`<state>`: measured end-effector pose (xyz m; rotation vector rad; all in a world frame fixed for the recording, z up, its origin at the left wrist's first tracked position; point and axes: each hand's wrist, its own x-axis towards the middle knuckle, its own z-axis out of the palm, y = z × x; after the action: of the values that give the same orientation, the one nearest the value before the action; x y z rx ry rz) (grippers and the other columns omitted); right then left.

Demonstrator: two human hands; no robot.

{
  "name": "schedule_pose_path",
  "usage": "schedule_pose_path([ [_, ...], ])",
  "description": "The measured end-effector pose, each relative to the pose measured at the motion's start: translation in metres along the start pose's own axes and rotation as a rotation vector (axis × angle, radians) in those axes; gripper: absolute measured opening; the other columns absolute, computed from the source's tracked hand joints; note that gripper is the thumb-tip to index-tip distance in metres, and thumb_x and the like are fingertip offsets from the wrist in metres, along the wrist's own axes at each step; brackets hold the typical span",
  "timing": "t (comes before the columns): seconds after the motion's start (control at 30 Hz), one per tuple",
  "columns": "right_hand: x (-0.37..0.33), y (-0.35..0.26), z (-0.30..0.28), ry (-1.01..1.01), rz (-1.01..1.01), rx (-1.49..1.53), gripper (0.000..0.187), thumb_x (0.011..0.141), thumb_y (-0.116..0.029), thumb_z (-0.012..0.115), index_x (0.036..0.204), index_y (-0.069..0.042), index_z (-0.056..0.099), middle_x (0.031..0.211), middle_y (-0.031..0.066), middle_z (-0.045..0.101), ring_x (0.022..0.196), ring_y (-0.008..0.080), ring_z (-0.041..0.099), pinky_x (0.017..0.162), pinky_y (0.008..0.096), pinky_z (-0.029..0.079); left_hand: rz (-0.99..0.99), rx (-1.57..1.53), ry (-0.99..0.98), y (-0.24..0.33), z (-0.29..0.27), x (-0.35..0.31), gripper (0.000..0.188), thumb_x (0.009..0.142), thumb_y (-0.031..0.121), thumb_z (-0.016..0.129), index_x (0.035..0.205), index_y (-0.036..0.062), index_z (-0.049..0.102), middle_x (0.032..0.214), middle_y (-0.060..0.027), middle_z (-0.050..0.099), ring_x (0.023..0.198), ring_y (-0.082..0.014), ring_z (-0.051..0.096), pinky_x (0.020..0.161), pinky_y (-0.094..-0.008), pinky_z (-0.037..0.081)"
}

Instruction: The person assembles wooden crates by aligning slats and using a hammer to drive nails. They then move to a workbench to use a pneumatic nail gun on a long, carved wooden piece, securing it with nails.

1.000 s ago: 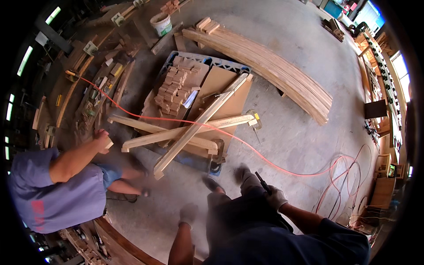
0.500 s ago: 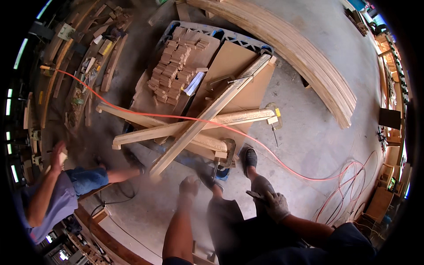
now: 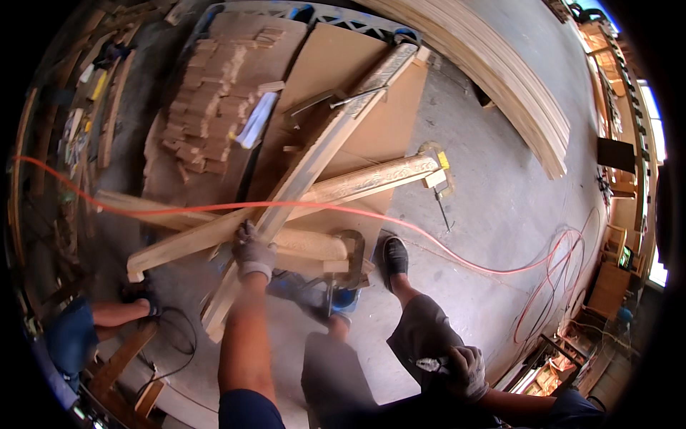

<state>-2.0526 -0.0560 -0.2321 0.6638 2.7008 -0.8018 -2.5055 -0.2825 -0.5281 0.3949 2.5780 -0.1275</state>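
Observation:
My gloved left hand (image 3: 253,252) reaches down to where long wooden beams cross, its fingers curled over the edge of the diagonal beam (image 3: 307,170). Another beam (image 3: 371,181) with a carved-looking face crosses beneath it. C-clamps grip the beams: one clamp (image 3: 353,261) at the near end, a second clamp (image 3: 437,171) on the right, and a third clamp (image 3: 341,102) across the upper part of the diagonal beam. Beside my right knee, my gloved right hand (image 3: 469,373) is closed around pliers (image 3: 429,365), their metal head poking out to the left.
An orange hose (image 3: 321,206) runs across the beams to coils on the right. Small wood blocks (image 3: 207,107) lie stacked on cardboard over a pallet (image 3: 264,8). Long curved boards (image 3: 493,79) lie at the far right. Another person's leg (image 3: 118,312) shows at lower left.
My left hand has moved forward and left onto the crossing beams. My right hand has drawn back lower with the pliers. The whole view has shifted closer to the beams.

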Motion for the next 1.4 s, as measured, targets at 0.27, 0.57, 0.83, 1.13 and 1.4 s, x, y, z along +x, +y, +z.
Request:
schedule_pose_path([
  [0.27, 0.002, -0.006, -0.001, 0.018, 0.026, 0.010, 0.068, 0.072, -0.011, 0.078, 0.135, 0.001, 0.056, 0.119, 0.0179, 0.064, 0.104, 0.0392, 0.062, 0.088, 0.0506, 0.050, -0.042, 0.076, -0.066, 0.023, 0.021, 0.046, 0.105, 0.080, 0.034, 0.087, 0.162, 0.0030, 0.030, 0.155, -0.0225, 0.047, 0.142, -0.0387, 0.049, 0.119, -0.0448, 0.042],
  [0.57, -0.009, -0.006, 0.006, 0.017, 0.065, 0.032, 0.068, 0.073, -0.010, 0.079, 0.136, 0.000, 0.055, 0.122, 0.0196, 0.062, 0.108, 0.0411, 0.059, 0.090, 0.0525, 0.048, 0.144, -0.193, -0.142, 0.063, -0.051, -0.032, 0.083, 0.066, 0.032, 0.087, 0.135, -0.0009, 0.054, 0.136, -0.0273, 0.059, 0.129, -0.0436, 0.058, 0.111, -0.0466, 0.049],
  [0.83, -0.008, -0.002, 0.003, 0.001, 0.181, 0.072, 0.057, 0.083, -0.014, 0.074, 0.137, -0.006, 0.056, 0.121, 0.0197, 0.065, 0.110, 0.0440, 0.059, 0.093, 0.0552, 0.049, 0.124, -0.753, -0.365, 0.092, -0.167, -0.155, 0.072, 0.060, 0.034, 0.095, 0.115, -0.0028, 0.067, 0.106, -0.0225, 0.077, 0.096, -0.0330, 0.076, 0.086, -0.0404, 0.060],
  [1.13, -0.001, 0.000, -0.019, -0.136, 0.427, 0.261, 0.050, 0.091, -0.028, 0.069, 0.138, -0.014, 0.061, 0.128, 0.0251, 0.067, 0.121, 0.0479, 0.060, 0.103, 0.0547, 0.049, -0.194, -0.182, -0.283, 0.039, -0.257, -0.396, 0.102, 0.064, 0.040, 0.091, 0.144, -0.0018, 0.042, 0.139, -0.0294, 0.056, 0.126, -0.0440, 0.061, 0.104, -0.0461, 0.054],
  [1.4, -0.009, 0.045, -0.023, -0.258, 0.587, 0.355, 0.042, 0.091, -0.029, 0.068, 0.128, -0.010, 0.068, 0.123, 0.0260, 0.070, 0.121, 0.0437, 0.065, 0.103, 0.0511, 0.051, -0.180, -0.038, -0.372, 0.050, -0.279, -0.405, 0.112, 0.066, 0.044, 0.093, 0.148, -0.0040, 0.035, 0.140, -0.0274, 0.054, 0.126, -0.0417, 0.062, 0.104, -0.0441, 0.055],
])
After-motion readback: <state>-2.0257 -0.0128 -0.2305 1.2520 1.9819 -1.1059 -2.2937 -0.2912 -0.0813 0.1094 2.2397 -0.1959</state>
